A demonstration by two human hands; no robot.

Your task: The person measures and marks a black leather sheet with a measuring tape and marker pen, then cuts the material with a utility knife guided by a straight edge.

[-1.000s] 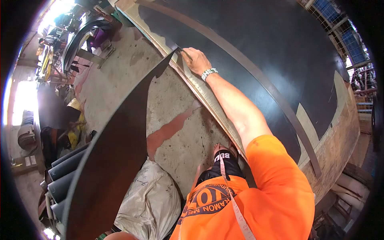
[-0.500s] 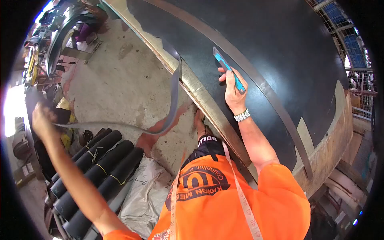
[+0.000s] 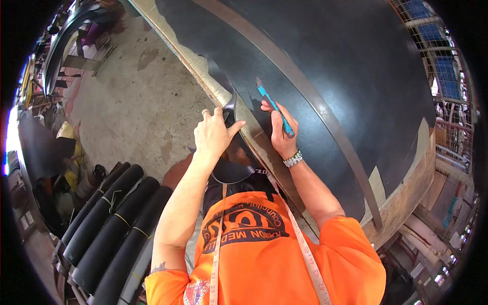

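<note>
My right hand is closed round a blue and dark grey utility knife, its blade end pointing up and left over a large black sheet, perhaps leather. My left hand is at the table's edge on a narrow black strip, with thumb and forefinger apart on either side of it. The other fingers are partly hidden but seem to keep hold of it. Below this hand, the strip hangs in a loop in front of my body. A long, flat, dark band lies across the sheet.
The wooden table edge runs diagonally past my body. Several black rolls lie tied at lower left. A tape measure hangs round my neck. Wire mesh stands at far right, and concrete floor lies to the left.
My left hand has come from far left to the table edge, and the stretched strip now hangs in a loop. My right hand with the knife has moved slightly left and down.
</note>
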